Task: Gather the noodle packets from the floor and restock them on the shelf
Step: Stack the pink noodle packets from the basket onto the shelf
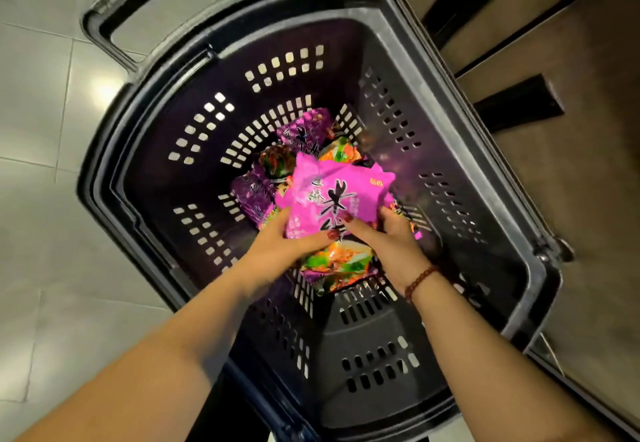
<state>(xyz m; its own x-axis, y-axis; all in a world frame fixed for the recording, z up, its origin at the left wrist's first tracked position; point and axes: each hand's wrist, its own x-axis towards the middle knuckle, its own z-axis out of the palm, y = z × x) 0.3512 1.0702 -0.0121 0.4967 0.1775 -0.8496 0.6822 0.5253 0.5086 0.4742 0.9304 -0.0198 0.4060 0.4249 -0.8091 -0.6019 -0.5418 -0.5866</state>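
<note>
Both my hands reach down into a deep black shopping basket (446, 102). A bright pink noodle packet (341, 195) is on top of a small stack held between them. My left hand (287, 247) grips the stack's left side, thumb laid across the top packet. My right hand (388, 237) grips the right side, thumb on top as well. Under the pink packet a second packet (337, 265) shows an orange and green picture. Several more purple noodle packets (304, 129) lie on the basket's bottom, partly hidden by the held stack.
The basket has perforated walls and a black handle (104, 22) at the upper left. Grey floor tiles (38, 136) lie to the left. Brown shelf boards with black brackets (519, 102) run along the right side, close to the basket's rim.
</note>
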